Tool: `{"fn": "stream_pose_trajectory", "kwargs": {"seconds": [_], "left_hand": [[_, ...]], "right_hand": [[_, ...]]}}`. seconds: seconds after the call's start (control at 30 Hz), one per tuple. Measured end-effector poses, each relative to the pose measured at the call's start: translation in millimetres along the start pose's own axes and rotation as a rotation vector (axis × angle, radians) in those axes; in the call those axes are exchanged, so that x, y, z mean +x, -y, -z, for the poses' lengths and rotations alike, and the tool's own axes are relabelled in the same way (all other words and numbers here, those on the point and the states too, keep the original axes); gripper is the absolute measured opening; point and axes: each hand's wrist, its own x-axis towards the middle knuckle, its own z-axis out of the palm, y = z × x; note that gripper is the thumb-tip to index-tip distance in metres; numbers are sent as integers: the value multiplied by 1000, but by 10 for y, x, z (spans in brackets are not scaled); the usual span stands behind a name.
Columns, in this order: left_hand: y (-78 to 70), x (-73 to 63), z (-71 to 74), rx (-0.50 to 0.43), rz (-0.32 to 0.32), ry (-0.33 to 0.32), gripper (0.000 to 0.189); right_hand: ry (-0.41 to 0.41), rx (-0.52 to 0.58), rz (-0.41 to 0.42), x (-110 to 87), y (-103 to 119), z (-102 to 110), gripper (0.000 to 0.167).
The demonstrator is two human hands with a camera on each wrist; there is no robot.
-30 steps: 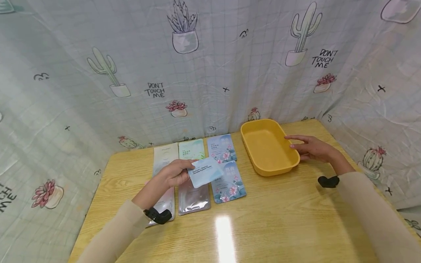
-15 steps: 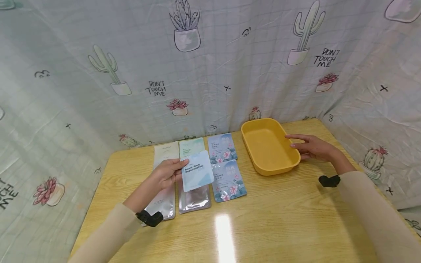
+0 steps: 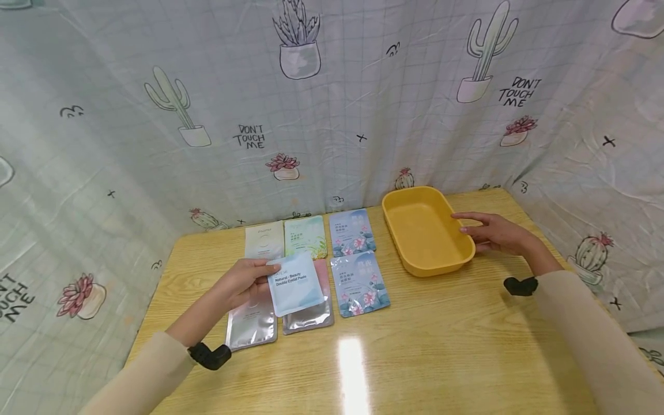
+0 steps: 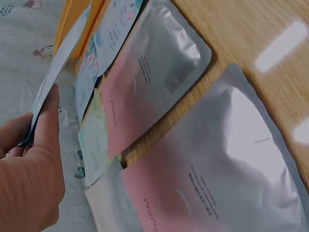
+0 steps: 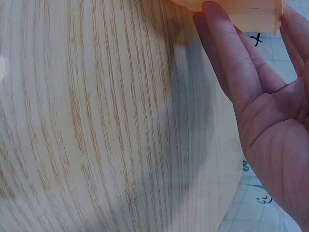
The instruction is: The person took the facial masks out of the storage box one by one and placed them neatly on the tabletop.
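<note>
My left hand (image 3: 246,282) pinches a pale blue packet (image 3: 295,288) printed "Natural Beauty Double Eyelid Paste" by its left edge. The packet is raised over the other pouches and hides part of them; in the left wrist view the packet (image 4: 60,58) is seen nearly edge-on, between thumb and fingers. On the right, my right hand (image 3: 495,233) rests with extended fingers against the right side of a yellow tray (image 3: 402,253). In the right wrist view the fingers (image 5: 236,63) reach the tray's wall (image 5: 256,21).
Face-mask pouches lie in two rows: a cream one (image 3: 264,239), a green one (image 3: 306,233) and a blue floral one (image 3: 353,230) behind; two pink-silver pouches, one at left (image 3: 251,328), and another blue floral pouch (image 3: 360,282) in front. A cactus-print curtain (image 3: 332,115) encloses the wooden table (image 3: 441,346).
My left hand has drawn the eyelid paste packet left and nearer to me, turning it from slanted to more upright and facing me. The right hand stays at the tray.
</note>
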Motion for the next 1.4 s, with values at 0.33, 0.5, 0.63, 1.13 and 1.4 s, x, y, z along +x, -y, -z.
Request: {"fn": "stream_pose_trajectory", "kwargs": {"seconds": [0.33, 0.5, 0.63, 1.13, 1.4], "left_hand": [[46, -320, 329, 190, 13, 94, 26], [89, -479, 448, 282, 13, 53, 21], [159, -631, 550, 312, 18, 15, 23], [720, -1011, 789, 235, 150, 0, 23], [1035, -1134, 840, 208, 189, -44, 19]], "right_hand": [[-7, -32, -7, 14, 63, -39, 62], [-10, -41, -12, 21, 80, -44, 62], [-4, -48, -15, 29, 91, -50, 62], [-16, -62, -17, -33, 34, -42, 64], [-21, -48, -18, -35, 27, -43, 64]]}}
